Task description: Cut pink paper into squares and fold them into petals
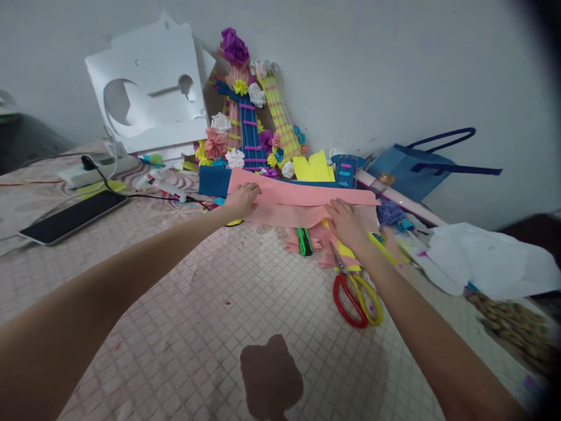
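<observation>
A long pink paper sheet (302, 202) lies folded across the tiled floor in front of a colourful paper craft (252, 126) that leans on the wall. My left hand (242, 200) rests flat on the sheet's left end, fingers stretched out. My right hand (347, 223) presses flat on the sheet's right part, fingers spread. Neither hand grips anything. Red and yellow scissors (356, 292) lie on the floor just below my right wrist. A green marker (304, 241) lies between my hands, under the sheet's lower edge.
A white foam board (151, 88) leans on the wall at the left, with a power strip (94, 166) and a tablet (72, 216) below it. A blue bag (414, 166) and white cloth (486, 260) lie at the right. A dark patch (272, 377) marks the near floor.
</observation>
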A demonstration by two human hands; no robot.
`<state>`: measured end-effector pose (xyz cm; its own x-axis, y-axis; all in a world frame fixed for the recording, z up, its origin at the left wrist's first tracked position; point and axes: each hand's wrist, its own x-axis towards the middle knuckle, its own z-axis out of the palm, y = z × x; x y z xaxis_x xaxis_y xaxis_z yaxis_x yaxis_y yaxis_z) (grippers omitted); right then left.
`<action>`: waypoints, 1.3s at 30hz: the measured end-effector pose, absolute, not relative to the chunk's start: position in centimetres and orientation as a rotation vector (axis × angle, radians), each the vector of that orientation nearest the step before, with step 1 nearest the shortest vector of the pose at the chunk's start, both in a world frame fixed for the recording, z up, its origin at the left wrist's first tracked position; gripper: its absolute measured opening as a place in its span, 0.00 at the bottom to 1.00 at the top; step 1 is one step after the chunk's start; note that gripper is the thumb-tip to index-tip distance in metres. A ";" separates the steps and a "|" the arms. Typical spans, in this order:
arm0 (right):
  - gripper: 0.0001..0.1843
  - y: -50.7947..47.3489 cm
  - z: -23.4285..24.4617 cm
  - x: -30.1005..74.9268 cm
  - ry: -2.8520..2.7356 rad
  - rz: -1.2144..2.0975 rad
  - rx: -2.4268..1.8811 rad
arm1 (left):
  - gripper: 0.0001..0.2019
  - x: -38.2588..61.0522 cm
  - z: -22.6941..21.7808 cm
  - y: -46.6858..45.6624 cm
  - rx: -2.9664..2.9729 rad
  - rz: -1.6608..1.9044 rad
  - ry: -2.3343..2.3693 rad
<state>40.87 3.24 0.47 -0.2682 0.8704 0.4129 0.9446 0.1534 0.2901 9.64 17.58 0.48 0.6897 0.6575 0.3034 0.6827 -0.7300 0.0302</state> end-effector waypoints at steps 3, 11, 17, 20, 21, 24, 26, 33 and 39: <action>0.17 4.2 0.7 41.4 -2.332 -0.739 -1.758 | 0.19 11.0 0.8 19.4 -2.799 -0.436 -1.106; 0.16 5.0 1.2 42.4 -2.230 -0.687 -1.720 | 0.21 13.7 3.2 22.9 -2.701 -0.375 -1.278; 0.16 4.9 1.4 42.3 -2.196 -0.698 -1.709 | 0.10 13.8 4.4 23.4 -2.673 -0.400 -1.326; 0.16 4.8 1.5 42.3 -2.201 -0.680 -1.710 | 0.11 13.6 4.5 22.7 -2.702 -0.400 -1.273; 0.16 4.7 1.6 42.3 -2.211 -0.668 -1.706 | 0.12 13.6 4.5 22.4 -2.717 -0.392 -1.248; 0.16 4.3 1.6 42.3 -2.247 -0.644 -1.683 | 0.14 13.7 4.3 21.7 -2.763 -0.342 -1.183; 0.15 4.0 1.7 42.3 -2.246 -0.641 -1.681 | 0.15 13.8 4.2 21.6 -2.782 -0.316 -1.163; 0.15 3.6 1.1 42.5 -2.276 -0.621 -1.678 | 0.18 15.0 3.5 22.4 -2.799 -0.327 -1.174; 0.14 3.3 0.5 42.8 -2.312 -0.598 -1.645 | 0.09 15.9 3.7 23.3 -2.772 -0.386 -1.315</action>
<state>42.82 3.32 0.46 -0.3366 0.8419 0.4217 0.9408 0.2820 0.1879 15.86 23.26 3.74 0.6074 0.7558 0.2444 0.7680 -0.6374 0.0622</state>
